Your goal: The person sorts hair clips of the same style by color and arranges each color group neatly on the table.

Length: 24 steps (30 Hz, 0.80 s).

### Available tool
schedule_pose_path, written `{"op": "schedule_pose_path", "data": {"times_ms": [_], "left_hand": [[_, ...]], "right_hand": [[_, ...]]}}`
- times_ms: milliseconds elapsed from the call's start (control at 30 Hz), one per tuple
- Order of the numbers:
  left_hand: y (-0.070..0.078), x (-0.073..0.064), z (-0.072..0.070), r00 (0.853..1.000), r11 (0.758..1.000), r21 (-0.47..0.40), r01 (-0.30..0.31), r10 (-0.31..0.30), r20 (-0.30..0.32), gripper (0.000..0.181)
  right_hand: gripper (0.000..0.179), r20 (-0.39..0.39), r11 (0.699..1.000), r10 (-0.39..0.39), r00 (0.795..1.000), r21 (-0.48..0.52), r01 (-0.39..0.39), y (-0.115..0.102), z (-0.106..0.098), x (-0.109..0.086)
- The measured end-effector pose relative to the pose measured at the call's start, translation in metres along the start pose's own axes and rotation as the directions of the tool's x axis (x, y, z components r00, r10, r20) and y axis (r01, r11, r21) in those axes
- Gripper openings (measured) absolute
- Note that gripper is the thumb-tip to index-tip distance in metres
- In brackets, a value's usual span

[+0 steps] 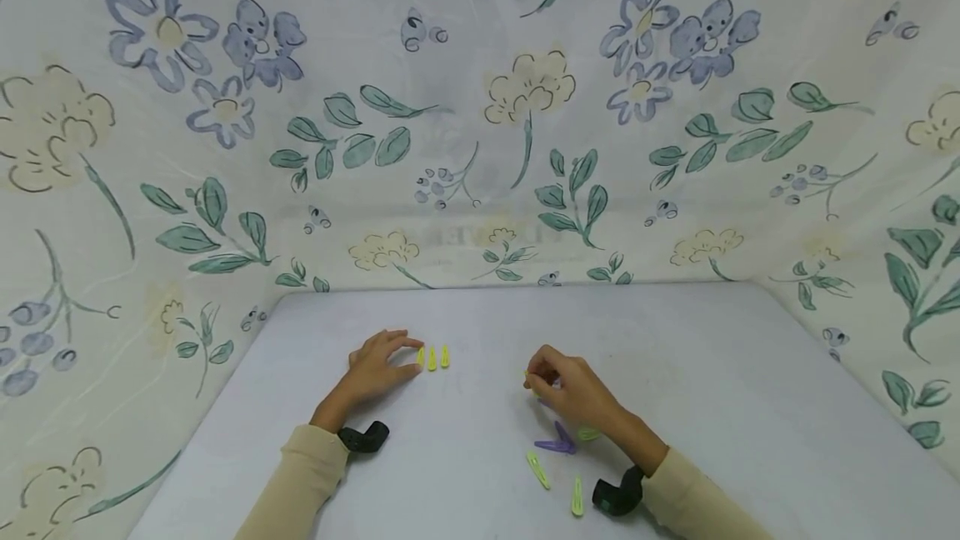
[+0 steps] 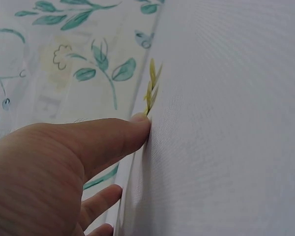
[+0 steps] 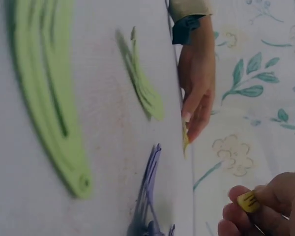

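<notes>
Three yellow snap hair clips stand in a short row on the white table. My left hand [image 1: 375,365] is at the row's left end, its thumb and a finger pinching the leftmost clip [image 1: 421,357] by its two ends. To the right of that lie the middle clip [image 1: 432,359] and the right clip [image 1: 445,357]. In the left wrist view my thumb [image 2: 113,135] touches the nearest clip's end. My right hand [image 1: 572,387], raised over the table, pinches another yellow hair clip [image 3: 248,202] between thumb and fingertips; most of it is hidden.
Purple hair clips [image 1: 557,445] lie below my right hand. Light green clips are scattered around them: one lower left [image 1: 537,471], one near the wrist [image 1: 577,497], one partly under the hand [image 1: 588,434]. A floral sheet [image 1: 480,215] rises behind the table.
</notes>
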State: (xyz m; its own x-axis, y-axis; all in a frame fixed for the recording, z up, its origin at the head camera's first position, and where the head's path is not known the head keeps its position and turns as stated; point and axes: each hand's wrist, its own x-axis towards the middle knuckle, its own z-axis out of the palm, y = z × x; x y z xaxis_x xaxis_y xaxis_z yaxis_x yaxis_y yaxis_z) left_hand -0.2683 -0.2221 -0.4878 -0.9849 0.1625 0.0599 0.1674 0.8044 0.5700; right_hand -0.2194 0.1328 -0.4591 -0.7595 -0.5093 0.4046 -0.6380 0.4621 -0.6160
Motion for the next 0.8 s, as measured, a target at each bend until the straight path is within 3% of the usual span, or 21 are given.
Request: {"op": "schedule_pose_path", "data": {"times_ms": [233, 400, 633, 800], "left_hand": [[0.001, -0.002, -0.002, 1.000, 1.000, 0.000, 0.012, -0.012, -0.008, 0.038], [0.002, -0.003, -0.002, 1.000, 1.000, 0.009, 0.003, -0.002, -0.007, 0.037], [0.003, -0.001, 0.000, 1.000, 1.000, 0.009, 0.007, -0.007, -0.006, 0.037], [0.001, -0.001, 0.000, 1.000, 1.000, 0.011, 0.014, -0.014, -0.018, 0.036]], "right_hand": [[0.022, -0.037, 0.993, -0.018, 0.999, 0.115, 0.022, -0.017, -0.006, 0.014], [0.027, -0.052, 0.975, 0.039, 0.998, 0.221, -0.026, -0.027, -0.011, 0.022], [0.041, 0.074, 0.934, 0.163, 0.984, 0.309, -0.178, -0.030, -0.012, 0.024], [0.052, 0.187, 0.908, 0.167, 0.968, 0.353, -0.225, -0.027, -0.009, 0.024]]}}
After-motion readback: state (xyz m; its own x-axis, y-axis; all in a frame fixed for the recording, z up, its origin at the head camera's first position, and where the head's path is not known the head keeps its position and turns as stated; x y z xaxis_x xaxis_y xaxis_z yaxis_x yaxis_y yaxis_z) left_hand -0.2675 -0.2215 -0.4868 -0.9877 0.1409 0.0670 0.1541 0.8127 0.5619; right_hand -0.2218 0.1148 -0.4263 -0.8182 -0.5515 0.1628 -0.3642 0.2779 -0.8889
